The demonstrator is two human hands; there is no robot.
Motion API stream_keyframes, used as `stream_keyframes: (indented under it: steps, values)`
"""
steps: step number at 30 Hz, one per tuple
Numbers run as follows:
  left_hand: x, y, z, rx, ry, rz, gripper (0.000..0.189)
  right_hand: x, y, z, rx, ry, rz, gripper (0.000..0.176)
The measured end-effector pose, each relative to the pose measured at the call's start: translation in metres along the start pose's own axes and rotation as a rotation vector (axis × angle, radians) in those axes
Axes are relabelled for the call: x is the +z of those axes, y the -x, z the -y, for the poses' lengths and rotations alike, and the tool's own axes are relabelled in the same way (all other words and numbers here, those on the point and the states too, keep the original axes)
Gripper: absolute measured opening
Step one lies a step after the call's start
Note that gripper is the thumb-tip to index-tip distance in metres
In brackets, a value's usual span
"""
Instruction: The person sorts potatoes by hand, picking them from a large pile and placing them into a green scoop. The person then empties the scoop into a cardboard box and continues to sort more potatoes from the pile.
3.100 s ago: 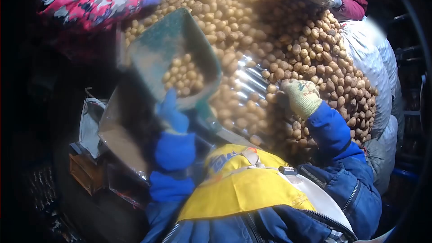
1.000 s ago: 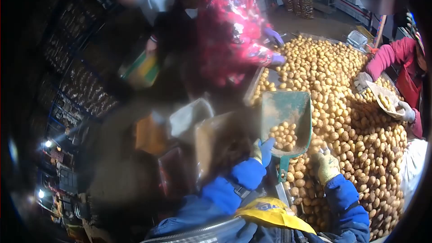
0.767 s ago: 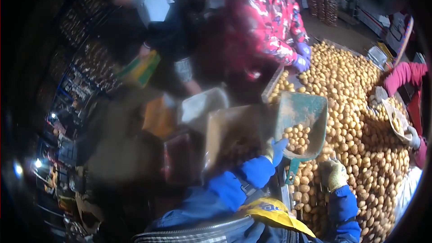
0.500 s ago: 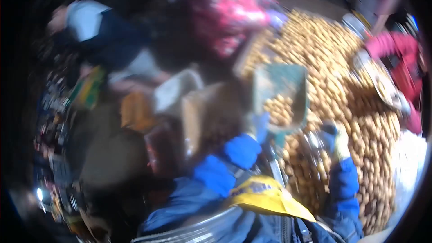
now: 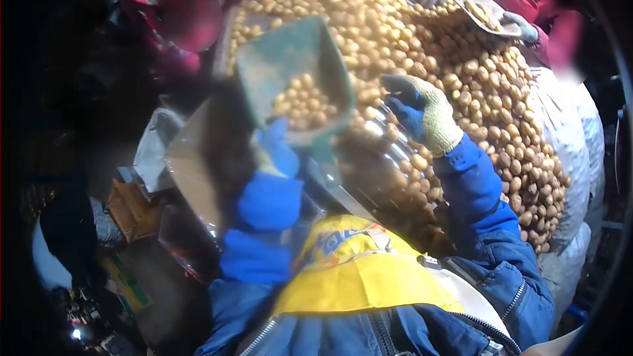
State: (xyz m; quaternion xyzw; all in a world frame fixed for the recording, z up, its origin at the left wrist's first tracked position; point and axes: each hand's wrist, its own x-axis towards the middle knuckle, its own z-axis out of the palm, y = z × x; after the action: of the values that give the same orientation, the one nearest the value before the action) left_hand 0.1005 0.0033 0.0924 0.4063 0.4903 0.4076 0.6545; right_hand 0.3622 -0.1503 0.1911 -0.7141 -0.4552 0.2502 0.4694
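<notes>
A green scoop [image 5: 264,72], with a small heap of potatoes [image 5: 304,102] inside, is tilted over the pile. My left hand [image 5: 280,148], in a blue and pale glove, grips the scoop's near left edge by its handle end; blur hides some of the fingers. To the right, my right hand [image 5: 425,112] wears a yellow glove with a blue palm. Its fingers are curved and apart, and it hovers over the potatoes without holding any. Below it, a shiny metal edge partly shows among blurred potatoes.
A large potato pile [image 5: 488,105] spreads ahead and right. At the upper right, a co-worker in red holds a pale scoop [image 5: 471,6]. White sacks [image 5: 560,145] line the right side. An open cardboard box [image 5: 191,165] and an orange-brown box [image 5: 128,211] stand on the left.
The view has turned, so the scoop appears farther left and nearer. My right hand has come up from lower down to beside the scoop. My left hand stays at the scoop.
</notes>
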Motion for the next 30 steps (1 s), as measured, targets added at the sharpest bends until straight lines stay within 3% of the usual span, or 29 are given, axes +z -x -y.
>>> stream_keyframes:
  steps: [1, 2, 3, 4, 6, 8, 9, 10, 13, 15, 16, 17, 18, 22, 25, 29, 30]
  values:
    - [0.006, 0.005, -0.016, -0.086, 0.083, -0.032, 0.026, -0.006, 0.009, -0.006, -0.025, 0.099, -0.010, 0.039]
    - [-0.007, -0.007, -0.003, 0.122, -0.137, 0.046, 0.030, -0.011, 0.018, -0.009, -0.023, 0.228, -0.005, 0.038]
    - [-0.009, -0.010, -0.003, 0.163, -0.168, 0.073, 0.033, -0.015, 0.027, -0.012, -0.021, 0.354, 0.001, 0.037]
    - [-0.012, -0.014, -0.003, 0.205, -0.199, 0.098, 0.036, -0.014, 0.033, -0.025, -0.195, 0.466, -0.030, 0.034]
    - [0.009, -0.003, -0.042, -0.054, 0.110, 0.030, 0.037, -0.009, 0.052, -0.031, -0.011, 0.300, 0.010, 0.034]
    - [0.011, -0.011, -0.043, -0.016, 0.099, 0.038, 0.036, -0.009, 0.062, -0.018, 0.037, 0.333, 0.113, 0.037]
    - [0.012, -0.018, -0.047, 0.012, 0.097, 0.044, 0.035, -0.010, 0.062, -0.014, -0.047, 0.536, 0.184, 0.039]
    - [0.010, -0.024, -0.047, 0.058, 0.068, 0.089, 0.033, -0.004, 0.068, -0.029, -0.080, 0.624, 0.128, 0.037]
    - [0.002, -0.036, -0.031, 0.091, -0.047, 0.035, 0.039, 0.006, 0.054, -0.029, -0.312, 0.595, 0.012, 0.035]
    - [-0.004, -0.032, -0.033, 0.103, -0.011, 0.177, 0.041, 0.012, 0.036, -0.025, -0.339, 0.605, 0.019, 0.039]
    - [-0.029, -0.050, 0.009, 0.147, -0.041, 0.169, 0.043, 0.018, 0.028, -0.021, -0.358, 0.632, 0.020, 0.041]
    - [-0.031, -0.056, 0.015, 0.146, -0.059, 0.157, 0.044, 0.022, 0.017, -0.015, -0.374, 0.661, 0.023, 0.043]
    - [-0.033, -0.062, 0.021, 0.146, -0.076, 0.144, 0.045, 0.026, 0.006, -0.002, -0.362, 0.662, 0.093, 0.042]
    - [0.020, -0.017, -0.040, -0.067, 0.024, 0.030, 0.048, 0.053, -0.044, -0.027, -0.404, 0.716, 0.062, 0.053]
    - [0.012, -0.021, -0.029, 0.041, 0.019, 0.077, 0.045, 0.052, -0.061, 0.016, -0.283, 0.616, 0.037, 0.057]
    - [0.008, -0.018, -0.031, -0.061, -0.090, 0.051, 0.043, 0.060, -0.061, -0.019, -0.301, 0.641, -0.011, 0.059]
    - [0.012, -0.012, -0.037, -0.010, -0.071, 0.081, 0.047, 0.052, -0.055, -0.009, -0.255, 0.625, 0.046, 0.057]
